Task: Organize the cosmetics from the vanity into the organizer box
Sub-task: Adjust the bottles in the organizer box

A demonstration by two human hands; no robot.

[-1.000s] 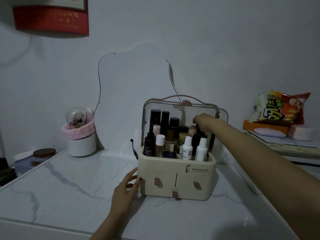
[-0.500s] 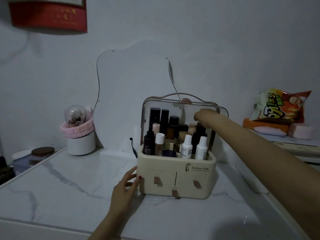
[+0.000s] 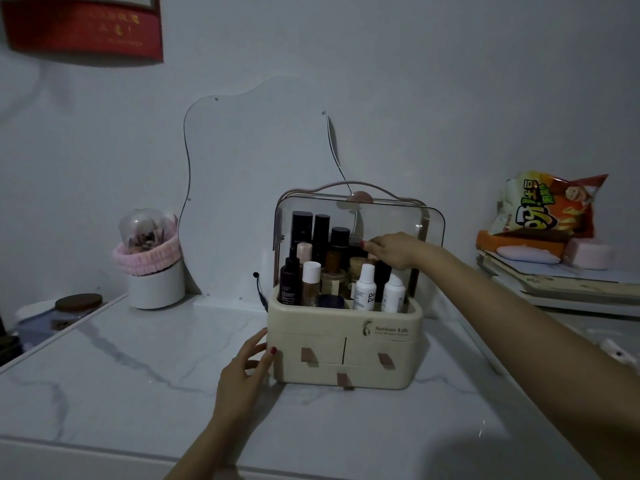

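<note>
A cream organizer box [image 3: 346,344] with small front drawers stands on the marble vanity top [image 3: 138,375]. Its upper tray is packed with upright cosmetics: tall dark bottles [image 3: 301,230] at the back, white bottles [image 3: 365,289] at the front right. A clear domed lid [image 3: 388,216] with a pink handle arches over them. My left hand [image 3: 246,368] rests flat against the box's left side, fingers apart. My right hand [image 3: 394,251] reaches in from the right, fingertips pinched at the lid's lower front edge, above the bottle tops.
A wavy mirror [image 3: 256,188] leans on the wall behind the box, with a black cable plug [image 3: 259,289] beside it. A white cup with a pink headband [image 3: 156,268] stands at the left, a brown-lidded jar [image 3: 78,303] beyond it. A snack bag [image 3: 547,206] lies on stacked books [image 3: 554,285] at the right.
My right hand has slid a little leftward and down along the lid's front edge. My left hand stays against the box's side.
</note>
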